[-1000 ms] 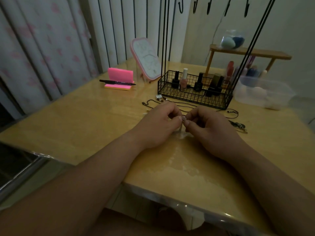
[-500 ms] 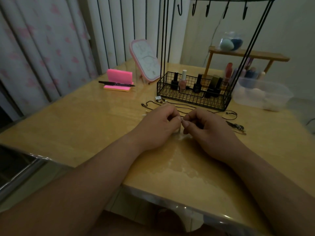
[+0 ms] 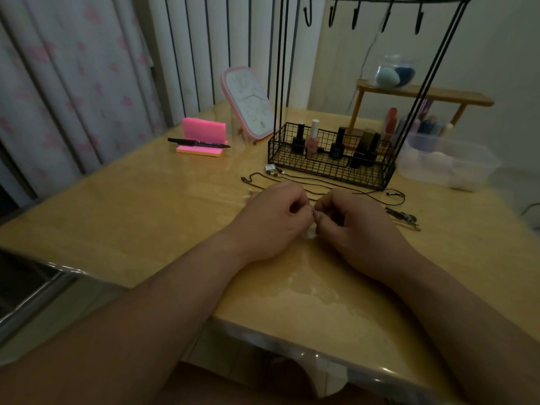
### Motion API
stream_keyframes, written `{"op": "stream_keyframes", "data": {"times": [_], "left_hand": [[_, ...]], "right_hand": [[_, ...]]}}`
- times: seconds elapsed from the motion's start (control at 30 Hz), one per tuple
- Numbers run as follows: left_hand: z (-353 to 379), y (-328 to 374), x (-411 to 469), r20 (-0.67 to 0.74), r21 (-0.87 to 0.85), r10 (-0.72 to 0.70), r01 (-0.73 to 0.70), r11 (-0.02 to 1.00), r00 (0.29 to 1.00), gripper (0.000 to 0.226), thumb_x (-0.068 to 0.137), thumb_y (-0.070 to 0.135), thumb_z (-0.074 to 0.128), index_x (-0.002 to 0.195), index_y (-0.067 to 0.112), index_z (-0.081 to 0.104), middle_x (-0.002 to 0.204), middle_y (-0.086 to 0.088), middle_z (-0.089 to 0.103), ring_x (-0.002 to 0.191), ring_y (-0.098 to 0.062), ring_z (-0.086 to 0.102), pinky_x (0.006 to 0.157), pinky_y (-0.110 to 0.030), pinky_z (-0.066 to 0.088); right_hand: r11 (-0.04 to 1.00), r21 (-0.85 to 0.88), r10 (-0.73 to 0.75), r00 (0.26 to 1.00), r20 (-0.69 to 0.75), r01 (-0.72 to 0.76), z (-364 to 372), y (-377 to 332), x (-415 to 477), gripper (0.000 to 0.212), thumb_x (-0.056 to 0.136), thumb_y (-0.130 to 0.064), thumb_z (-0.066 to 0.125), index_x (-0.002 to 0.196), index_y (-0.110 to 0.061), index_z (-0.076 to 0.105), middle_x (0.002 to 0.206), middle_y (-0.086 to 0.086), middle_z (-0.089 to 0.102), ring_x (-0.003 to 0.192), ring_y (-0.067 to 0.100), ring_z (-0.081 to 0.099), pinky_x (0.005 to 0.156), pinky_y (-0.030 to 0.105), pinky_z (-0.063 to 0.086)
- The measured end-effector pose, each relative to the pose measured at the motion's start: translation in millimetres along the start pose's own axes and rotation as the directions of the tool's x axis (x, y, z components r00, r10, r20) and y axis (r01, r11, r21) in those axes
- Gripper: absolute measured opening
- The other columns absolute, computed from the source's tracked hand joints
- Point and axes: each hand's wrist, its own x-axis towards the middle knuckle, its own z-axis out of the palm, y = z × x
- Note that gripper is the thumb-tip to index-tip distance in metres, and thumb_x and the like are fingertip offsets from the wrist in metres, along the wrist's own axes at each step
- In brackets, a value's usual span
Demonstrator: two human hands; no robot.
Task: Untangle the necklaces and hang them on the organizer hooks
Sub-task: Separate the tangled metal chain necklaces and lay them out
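My left hand (image 3: 274, 217) and my right hand (image 3: 359, 226) meet knuckle to knuckle on the table, both pinching a small silvery necklace piece (image 3: 313, 211) between their fingertips; most of it is hidden by the fingers. Black cord necklaces (image 3: 292, 179) lie looped on the table just beyond my hands, running toward the organizer. The black wire organizer (image 3: 330, 168) stands behind them, its basket holding nail polish bottles. A row of bare hooks (image 3: 355, 16) hangs from its top bar. A dark clasp or pendant piece (image 3: 401, 214) lies to the right of my right hand.
A pink note pad with a black marker (image 3: 200, 143) sits at the back left beside a tilted pink-framed mirror (image 3: 248, 103). A clear plastic tub (image 3: 447, 163) and a wooden shelf (image 3: 423, 93) stand at the back right. The table edge (image 3: 277, 346) runs below my forearms.
My fingertips have closed in together around the small silvery piece, and the hands have edged slightly away from me. The cords on the table lie as before.
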Motion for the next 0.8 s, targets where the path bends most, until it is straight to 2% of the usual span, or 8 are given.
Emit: {"op": "stream_keyframes", "data": {"times": [0.2, 0.37, 0.5, 0.67, 0.8], "left_hand": [[0.3, 2.4, -1.4, -0.034, 0.048, 0.036, -0.034, 0.998, 0.999, 0.014, 0.087, 0.038, 0.059, 0.079, 0.027, 0.055, 0.087, 0.008, 0.056, 0.083, -0.01, 0.052, 0.076, -0.035, 0.037], [-0.9, 4.3, -1.8, -0.06, 0.032, 0.015, -0.013, 0.999, 0.998, 0.02, 0.086, 0.044, 0.053, 0.081, 0.026, 0.059, 0.089, 0.009, 0.057, 0.087, -0.014, 0.056, 0.084, -0.046, 0.049], [-0.8, 4.0, -1.3, -0.042, 0.039, -0.003, 0.004, 0.999, 0.999, 0.023, 0.089, 0.042, 0.053, 0.086, 0.022, 0.063, 0.092, 0.007, 0.057, 0.088, -0.015, 0.057, 0.086, -0.051, 0.051], [-0.5, 2.5, -1.7, -0.045, 0.025, 0.029, -0.028, 0.999, 0.999, 0.018, 0.088, 0.038, 0.058, 0.083, 0.021, 0.061, 0.09, 0.005, 0.058, 0.086, -0.016, 0.056, 0.082, -0.045, 0.05], [-3.1, -0.8, 0.5, -0.058, -0.069, 0.005, -0.009, 0.998, 0.998, 0.011, 0.092, 0.021, 0.069, 0.082, 0.017, 0.064, 0.087, 0.001, 0.061, 0.083, -0.016, 0.058, 0.073, -0.036, 0.051]], "right_hand": [[0.998, -0.065, -0.016, 1.0, -0.002, 0.016, 1.0, 1.5, -0.5, 0.011, 0.099, -0.036, 0.063, 0.109, -0.034, 0.066, 0.089, -0.019, 0.065, 0.081, -0.002, 0.059, 0.067, 0.02, 0.044], [1.0, -0.019, -0.019, 1.0, -0.015, 0.019, 0.6, 1.0, 0.9, 0.009, 0.1, -0.033, 0.062, 0.107, -0.032, 0.067, 0.088, -0.016, 0.067, 0.082, 0.001, 0.061, 0.069, 0.024, 0.049], [0.999, -0.031, -0.02, 1.0, -0.015, 0.019, -0.2, 0.8, 0.0, 0.007, 0.1, -0.031, 0.064, 0.105, -0.03, 0.067, 0.085, -0.015, 0.066, 0.079, 0.002, 0.06, 0.068, 0.027, 0.049], [1.0, -0.022, -0.016, 1.0, -0.026, 0.015, -0.1, -1.5, -0.4, 0.004, 0.099, -0.031, 0.065, 0.102, -0.031, 0.067, 0.083, -0.015, 0.066, 0.077, 0.002, 0.06, 0.066, 0.023, 0.047], [0.996, 0.086, 0.029, 0.999, -0.04, -0.026, 0.1, -5.5, 1.0, 0.004, 0.1, -0.03, 0.065, 0.097, -0.032, 0.066, 0.083, -0.01, 0.07, 0.076, 0.003, 0.062, 0.061, 0.016, 0.048]]}}
